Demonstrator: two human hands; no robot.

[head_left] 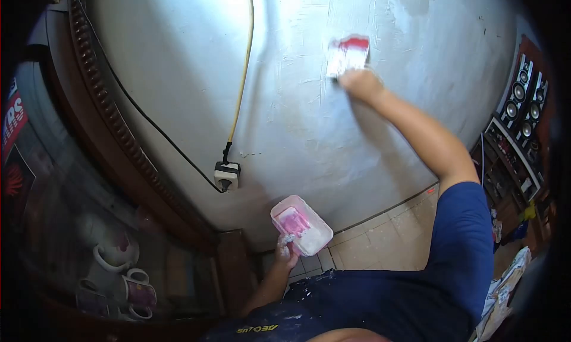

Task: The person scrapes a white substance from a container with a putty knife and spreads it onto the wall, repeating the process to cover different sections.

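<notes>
High on the grey-white wall (297,122), my right hand (361,85) is closed on a flat putty scraper (348,57). Its blade is smeared with white, with a red band along the upper edge, and lies at or very near the wall. Ridges and streaks of white coating show around it. Lower down, my left hand (286,253) grips the side of a shallow pink and white tray (318,232) in front of my body. White and pink paste lies inside the tray, and white smears mark the fingers.
A white socket block (226,176) with a yellowish cable (242,86) hangs on the wall. At left stands a dark wooden glass cabinet (119,128) with mugs (140,291). Speakers (518,92) and a shelf (508,163) are at right, above tiled floor (386,244).
</notes>
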